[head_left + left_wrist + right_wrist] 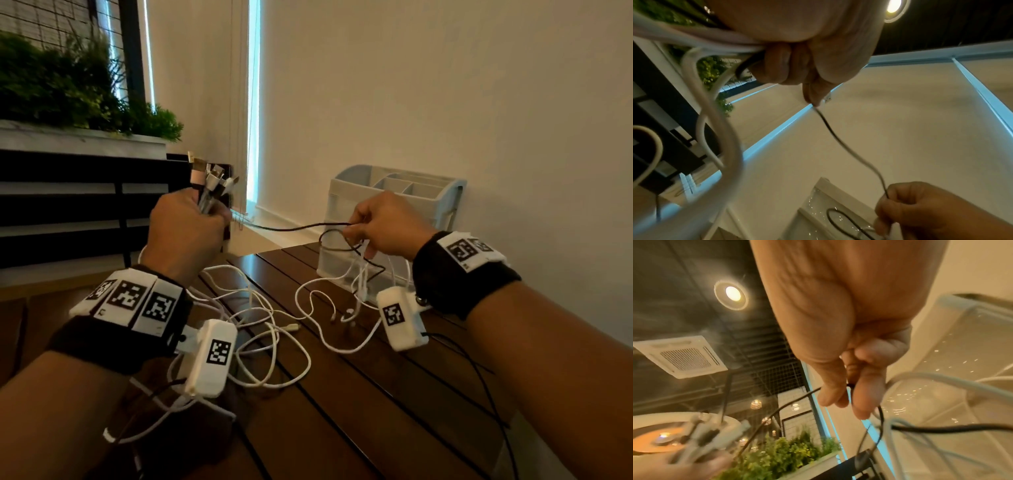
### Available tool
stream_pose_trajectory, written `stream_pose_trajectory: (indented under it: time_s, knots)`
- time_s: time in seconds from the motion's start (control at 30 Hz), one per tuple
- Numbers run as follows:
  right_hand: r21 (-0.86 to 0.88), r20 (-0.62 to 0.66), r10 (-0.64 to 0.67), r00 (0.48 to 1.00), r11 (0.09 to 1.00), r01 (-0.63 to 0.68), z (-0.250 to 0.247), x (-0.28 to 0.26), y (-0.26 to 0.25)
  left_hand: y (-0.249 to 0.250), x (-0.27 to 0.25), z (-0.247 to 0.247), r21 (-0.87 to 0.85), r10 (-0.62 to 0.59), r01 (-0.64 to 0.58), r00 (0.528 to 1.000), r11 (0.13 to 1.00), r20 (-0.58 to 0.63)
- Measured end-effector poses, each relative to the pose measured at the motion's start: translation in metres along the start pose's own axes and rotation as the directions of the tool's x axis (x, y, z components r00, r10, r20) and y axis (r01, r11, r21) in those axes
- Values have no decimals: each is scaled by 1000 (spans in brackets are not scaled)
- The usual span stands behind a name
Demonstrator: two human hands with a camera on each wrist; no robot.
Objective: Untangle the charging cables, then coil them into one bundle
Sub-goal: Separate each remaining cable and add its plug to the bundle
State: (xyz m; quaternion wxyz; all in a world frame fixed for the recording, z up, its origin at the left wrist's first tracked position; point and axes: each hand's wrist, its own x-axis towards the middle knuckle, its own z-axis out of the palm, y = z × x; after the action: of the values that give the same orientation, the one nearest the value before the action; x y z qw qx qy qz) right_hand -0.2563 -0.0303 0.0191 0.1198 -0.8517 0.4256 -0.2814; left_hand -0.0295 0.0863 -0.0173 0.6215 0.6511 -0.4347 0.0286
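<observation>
Left hand (186, 228) fisting gathered plug ends (210, 183); my right hand (383, 224) pinching thin black cable (291, 228), stretching it clear of white tangle (260, 329).

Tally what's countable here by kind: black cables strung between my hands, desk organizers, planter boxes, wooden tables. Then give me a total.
black cable, from left hand to right hand: 1
desk organizer: 1
planter box: 1
wooden table: 1
Total: 4
Left out: the white cables, too tangled to count.
</observation>
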Motion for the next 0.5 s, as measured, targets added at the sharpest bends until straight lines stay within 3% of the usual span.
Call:
stream_pose_trajectory:
  time_s: [0.13, 0.23, 0.33, 0.5]
  knots:
    - [-208, 59, -156, 986, 964, 165, 4, -6, -22, 14, -9, 3, -35, 70, -68, 996, 997, 62]
    - [-69, 157, -243, 957, 964, 256, 12, -14, -37, 31, -29, 14, -145, 133, -99, 959, 985, 251]
    - [-53, 119, -313, 942, 946, 320, 19, -19, -44, 26, -38, 22, -116, 118, -77, 906, 990, 407]
    - [-227, 198, -288, 937, 917, 329, 32, -18, -24, 23, -36, 21, -142, 81, -37, 944, 989, 320]
